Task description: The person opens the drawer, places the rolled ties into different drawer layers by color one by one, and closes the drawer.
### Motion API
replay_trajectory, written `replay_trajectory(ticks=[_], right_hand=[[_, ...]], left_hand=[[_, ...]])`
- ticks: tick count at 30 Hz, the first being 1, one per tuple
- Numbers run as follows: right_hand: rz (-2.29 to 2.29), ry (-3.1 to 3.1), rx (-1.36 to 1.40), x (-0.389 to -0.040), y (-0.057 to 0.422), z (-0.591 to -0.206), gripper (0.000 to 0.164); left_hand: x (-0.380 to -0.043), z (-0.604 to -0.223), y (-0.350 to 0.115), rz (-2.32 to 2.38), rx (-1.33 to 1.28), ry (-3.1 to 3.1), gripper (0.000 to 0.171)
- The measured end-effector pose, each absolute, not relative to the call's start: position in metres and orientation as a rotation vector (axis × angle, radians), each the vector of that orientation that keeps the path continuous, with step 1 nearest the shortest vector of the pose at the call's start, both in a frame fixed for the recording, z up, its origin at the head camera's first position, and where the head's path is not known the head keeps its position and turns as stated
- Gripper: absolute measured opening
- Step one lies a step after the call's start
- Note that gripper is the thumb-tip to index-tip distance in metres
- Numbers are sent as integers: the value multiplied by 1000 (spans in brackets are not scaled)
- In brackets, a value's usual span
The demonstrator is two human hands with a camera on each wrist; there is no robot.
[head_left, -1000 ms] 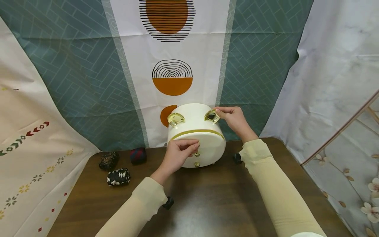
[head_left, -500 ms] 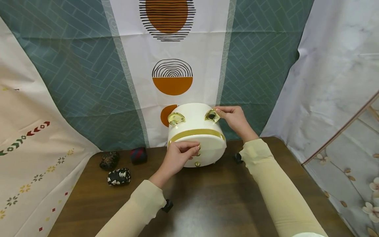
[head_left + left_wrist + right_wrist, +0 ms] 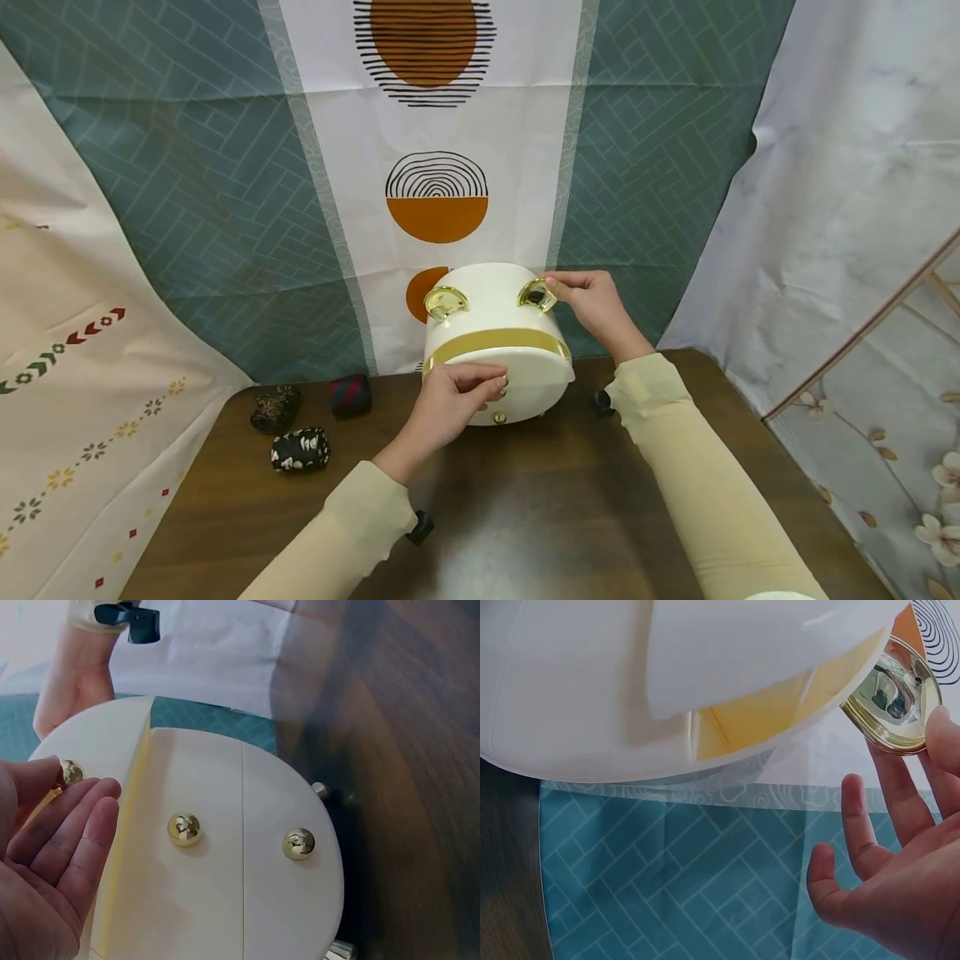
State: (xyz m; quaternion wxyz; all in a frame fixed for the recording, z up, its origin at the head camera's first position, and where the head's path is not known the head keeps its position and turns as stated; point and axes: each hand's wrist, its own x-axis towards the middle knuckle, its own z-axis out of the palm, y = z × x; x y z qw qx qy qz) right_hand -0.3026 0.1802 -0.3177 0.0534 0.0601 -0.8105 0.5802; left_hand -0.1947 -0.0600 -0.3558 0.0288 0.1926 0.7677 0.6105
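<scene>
A white rounded drawer box (image 3: 487, 292) with two gold ear-shaped pieces on top stands at the back of the table. My left hand (image 3: 450, 404) pinches the gold knob (image 3: 72, 772) of the top drawer (image 3: 536, 367), which is pulled partly out. Its yellowish inside (image 3: 742, 724) shows in the right wrist view. Below it, the middle knob (image 3: 184, 829) and the bottom knob (image 3: 299, 844) sit on drawer fronts that are pushed in. My right hand (image 3: 592, 302) holds the right gold ear (image 3: 896, 697) between thumb and fingers; its other fingers are spread.
On the table's left side lie three small rolled cloths: a dark patterned one (image 3: 275, 408), a red and blue striped one (image 3: 350, 396) and a black and white one (image 3: 301, 449). A patterned curtain (image 3: 480, 225) hangs right behind the box.
The top drawer has slid further out toward me, so the gold band behind its front looks wider. My left hand has moved back and slightly down with the knob. The right hand stays put.
</scene>
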Motion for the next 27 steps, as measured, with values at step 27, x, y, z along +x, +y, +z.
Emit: replay_trajectory(ticks=[27], right_hand=[[1773,-2487,188,-301,182,-318,36]], left_hand=[[-166,-351,-54,1860,553,2376,19]])
